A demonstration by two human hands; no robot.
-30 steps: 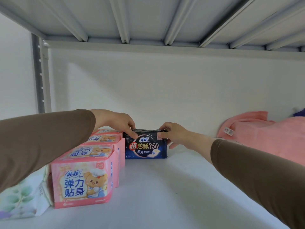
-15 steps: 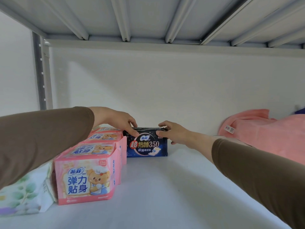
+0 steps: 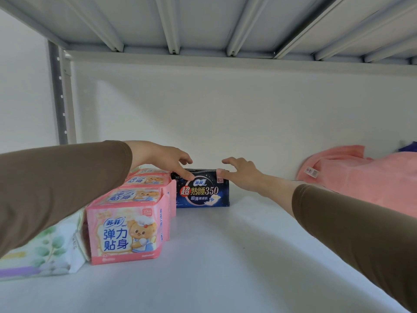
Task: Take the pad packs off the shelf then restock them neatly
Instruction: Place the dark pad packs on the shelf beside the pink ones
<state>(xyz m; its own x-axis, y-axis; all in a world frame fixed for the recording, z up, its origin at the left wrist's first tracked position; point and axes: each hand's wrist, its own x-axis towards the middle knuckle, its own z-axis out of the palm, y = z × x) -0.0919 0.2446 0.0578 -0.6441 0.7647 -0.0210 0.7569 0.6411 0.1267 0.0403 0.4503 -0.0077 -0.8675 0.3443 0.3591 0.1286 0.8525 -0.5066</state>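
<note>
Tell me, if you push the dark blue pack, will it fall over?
Probably, if pushed near its top: the blue pack stands upright on a narrow edge. Its crinkled plastic wrap looks soft, so it likely squashes a little when squeezed. It seems light and may slide easily on the smooth shelf.

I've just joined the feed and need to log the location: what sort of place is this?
Probably a storeroom or shop stockroom. A metal rack shelf against a white wall holds retail pink pad packs in a row, a dark blue pad pack, and folded pink towels.
</note>
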